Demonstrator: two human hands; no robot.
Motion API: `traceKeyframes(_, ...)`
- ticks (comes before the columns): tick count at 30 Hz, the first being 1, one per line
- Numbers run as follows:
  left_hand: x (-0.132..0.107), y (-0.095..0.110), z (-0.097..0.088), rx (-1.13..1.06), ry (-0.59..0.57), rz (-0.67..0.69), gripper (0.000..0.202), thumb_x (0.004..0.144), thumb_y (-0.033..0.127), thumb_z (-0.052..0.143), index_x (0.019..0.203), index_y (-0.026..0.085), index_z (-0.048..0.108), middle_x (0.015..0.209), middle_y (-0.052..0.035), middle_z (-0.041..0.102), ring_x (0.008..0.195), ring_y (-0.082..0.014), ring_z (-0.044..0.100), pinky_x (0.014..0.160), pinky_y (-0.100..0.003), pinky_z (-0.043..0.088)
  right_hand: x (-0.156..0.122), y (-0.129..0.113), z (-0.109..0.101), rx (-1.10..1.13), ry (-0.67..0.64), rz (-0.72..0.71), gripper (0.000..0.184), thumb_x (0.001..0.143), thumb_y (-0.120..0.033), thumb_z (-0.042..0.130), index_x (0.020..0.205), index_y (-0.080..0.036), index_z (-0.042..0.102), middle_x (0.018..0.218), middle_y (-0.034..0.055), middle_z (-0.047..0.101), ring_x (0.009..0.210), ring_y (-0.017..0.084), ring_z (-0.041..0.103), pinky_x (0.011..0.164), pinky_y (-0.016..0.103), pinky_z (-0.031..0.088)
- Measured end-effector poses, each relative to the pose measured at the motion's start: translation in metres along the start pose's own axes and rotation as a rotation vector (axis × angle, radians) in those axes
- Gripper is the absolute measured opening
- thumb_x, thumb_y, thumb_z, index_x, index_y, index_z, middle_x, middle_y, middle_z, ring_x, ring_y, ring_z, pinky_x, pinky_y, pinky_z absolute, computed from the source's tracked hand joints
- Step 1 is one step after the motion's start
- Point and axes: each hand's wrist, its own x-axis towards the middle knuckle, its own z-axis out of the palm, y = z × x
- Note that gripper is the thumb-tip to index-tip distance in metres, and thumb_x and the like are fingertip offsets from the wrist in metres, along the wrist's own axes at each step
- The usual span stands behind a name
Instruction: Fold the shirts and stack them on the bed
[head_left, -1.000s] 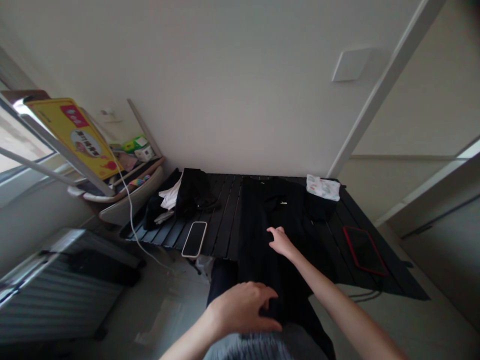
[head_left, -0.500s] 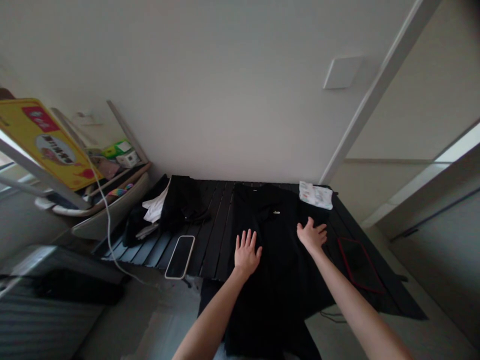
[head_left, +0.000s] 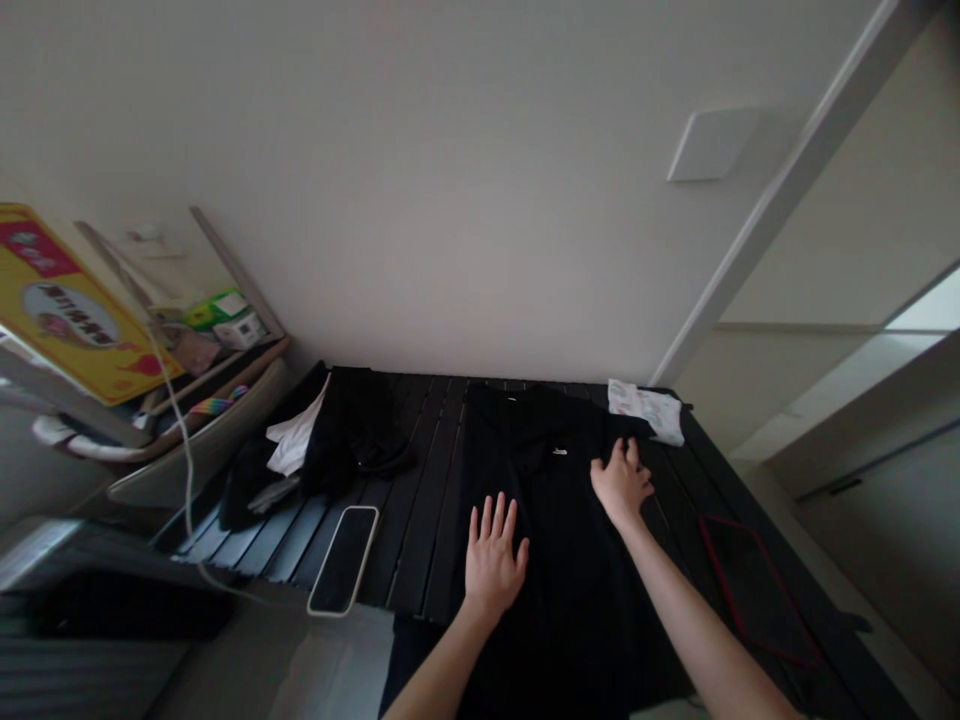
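A black garment, seemingly a shirt [head_left: 559, 540], lies spread out on the dark slatted table [head_left: 401, 560], with a small white logo on its front and a pale tag at its neck. My left hand [head_left: 495, 565] rests flat on it, fingers stretched. At its right side, by the sleeve [head_left: 626, 424], is my right hand [head_left: 624, 485], its fingers bent and apart. The sleeve overlaps a folded white patterned cloth [head_left: 664, 412] in the back right corner. The garment's lower part hangs over the front edge and is hard to make out in the dark.
On the left of the table lies a heap of black and white clothing [head_left: 349, 440]. A white-rimmed phone [head_left: 343, 560] sits near the front edge, and a red-edged tablet [head_left: 757, 585] lies to the right. A cable [head_left: 187, 480] hangs beside the cluttered chair [head_left: 202, 430].
The view has shifted slightly. My right hand's spread fingers have bent, and the sleeve beside it now reaches across part of the white cloth. My left hand stays flat on the garment.
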Motion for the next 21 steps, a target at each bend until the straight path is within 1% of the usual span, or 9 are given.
traceKeyframes(3,0.000,0.000,-0.002,-0.007,-0.018,-0.006,0.059,0.095,0.044,0.036,0.150,0.029,0.021,0.158,0.0002,0.018,0.145,-0.0263,0.016,0.117,-0.052,0.023,-0.019,-0.050,-0.010,0.031,0.082,-0.227,0.067,0.088,-0.032,0.035,0.151,-0.014,0.021,0.159,0.0124,0.010,0.121,0.040,0.042,0.093,0.055,0.039)
traceKeyframes(6,0.000,-0.001,-0.001,-0.004,-0.035,-0.013,0.060,0.095,0.043,0.036,0.150,0.028,0.021,0.158,-0.0003,0.018,0.145,-0.0266,0.015,0.117,-0.053,0.022,-0.031,-0.106,-0.005,0.060,0.079,-0.368,0.067,0.087,-0.027,0.036,0.150,-0.011,0.020,0.159,0.0123,0.009,0.121,0.041,0.040,0.094,0.054,0.038)
traceKeyframes(8,0.000,-0.001,0.001,-0.003,-0.043,-0.017,0.060,0.094,0.044,0.036,0.150,0.028,0.021,0.158,-0.0001,0.018,0.145,-0.0263,0.014,0.117,-0.053,0.021,-0.036,-0.136,0.011,0.066,-0.057,-0.472,0.067,0.088,-0.026,0.036,0.151,-0.011,0.018,0.159,0.0116,0.004,0.126,0.040,0.037,0.098,0.052,0.036)
traceKeyframes(10,0.000,-0.002,0.002,-0.007,-0.052,-0.019,0.061,0.094,0.045,0.036,0.150,0.028,0.022,0.158,0.0001,0.019,0.145,-0.0264,0.014,0.118,-0.053,0.020,-0.043,-0.155,0.033,0.047,-0.257,-0.578,0.066,0.089,-0.029,0.039,0.150,-0.013,0.020,0.160,0.0104,0.002,0.131,0.038,0.033,0.102,0.049,0.034)
traceKeyframes(12,0.000,-0.003,0.003,-0.015,-0.062,-0.021,0.060,0.094,0.047,0.036,0.150,0.028,0.023,0.157,0.0003,0.020,0.145,-0.0269,0.014,0.118,-0.053,0.020,-0.052,-0.163,0.055,0.017,-0.421,-0.651,0.064,0.088,-0.037,0.046,0.147,-0.018,0.029,0.160,0.0096,0.008,0.135,0.036,0.028,0.106,0.047,0.029)
traceKeyframes(15,0.000,-0.004,0.003,-0.033,-0.077,-0.024,0.060,0.094,0.051,0.034,0.148,0.027,0.028,0.157,0.0003,0.023,0.145,-0.0271,0.016,0.118,-0.053,0.020,-0.063,-0.161,0.076,0.004,-0.504,-0.695,0.064,0.084,-0.050,0.055,0.142,-0.026,0.041,0.158,0.0078,0.017,0.140,0.037,0.020,0.109,0.049,0.022)
traceKeyframes(18,0.000,-0.004,0.000,-0.033,-0.081,-0.026,0.059,0.094,0.052,0.032,0.147,0.026,0.032,0.155,-0.0003,0.027,0.145,-0.0266,0.016,0.118,-0.052,0.020,-0.067,-0.148,0.074,0.008,-0.484,-0.713,0.062,0.087,-0.045,0.054,0.144,-0.031,0.036,0.158,0.0056,0.015,0.140,0.032,0.022,0.109,0.045,0.023)
traceKeyframes(20,0.000,-0.003,-0.001,-0.025,-0.075,-0.022,0.058,0.094,0.050,0.032,0.147,0.025,0.033,0.154,-0.0011,0.030,0.145,-0.0264,0.015,0.118,-0.052,0.019,-0.070,-0.134,0.065,-0.001,-0.429,-0.693,0.062,0.089,-0.035,0.050,0.147,-0.026,0.029,0.157,0.0091,0.019,0.137,0.028,0.030,0.107,0.039,0.028)
traceKeyframes(21,0.000,-0.003,-0.001,-0.020,-0.071,-0.018,0.058,0.094,0.049,0.033,0.147,0.024,0.033,0.154,-0.0015,0.030,0.145,-0.0266,0.015,0.118,-0.052,0.019,-0.072,-0.125,0.060,-0.014,-0.398,-0.671,0.062,0.090,-0.030,0.047,0.148,-0.022,0.026,0.153,0.0125,0.025,0.135,0.027,0.034,0.106,0.037,0.030)
